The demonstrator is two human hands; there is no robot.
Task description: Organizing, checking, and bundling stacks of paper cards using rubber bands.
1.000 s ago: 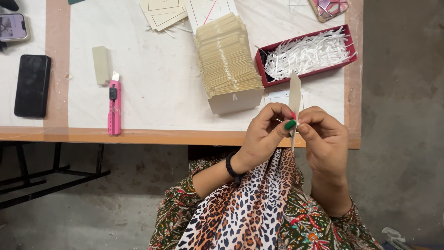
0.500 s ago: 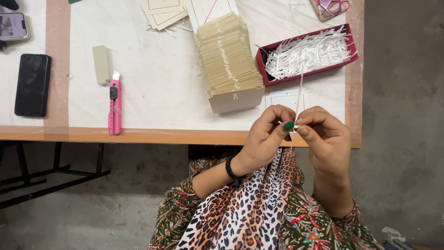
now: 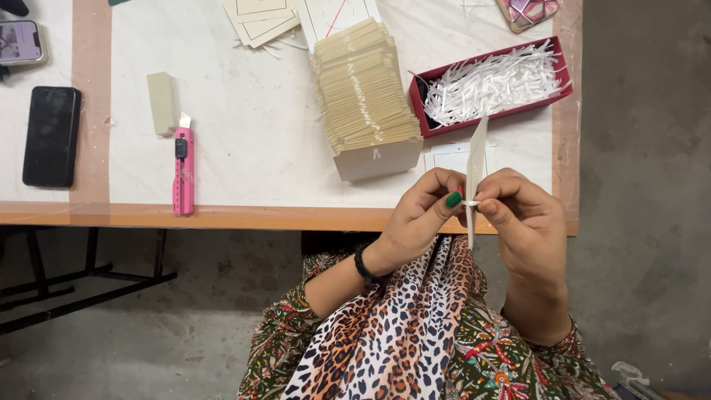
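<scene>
Both hands meet over the table's front edge. My left hand (image 3: 420, 212) and my right hand (image 3: 523, 220) pinch a thin cream card (image 3: 475, 167), held nearly edge-on and upright, with a small white strip (image 3: 469, 202) between thumb and fingertips at the card's middle. Behind the hands, a long stack of cream cards (image 3: 363, 89) leans in a row on the white table cover. A red tray (image 3: 425, 111) filled with white strips (image 3: 495, 80) lies to the right of that stack.
A pink utility knife (image 3: 182, 172) and a beige block (image 3: 161, 103) lie at the left. Two phones (image 3: 50, 136) (image 3: 20, 41) rest at the far left. Flat printed cards (image 3: 258, 16) sit at the back. The orange table edge (image 3: 222, 217) runs in front.
The card has turned between my fingers: nearly edge-on half a second ago, it now shows a little more of its face and leans to the right.
</scene>
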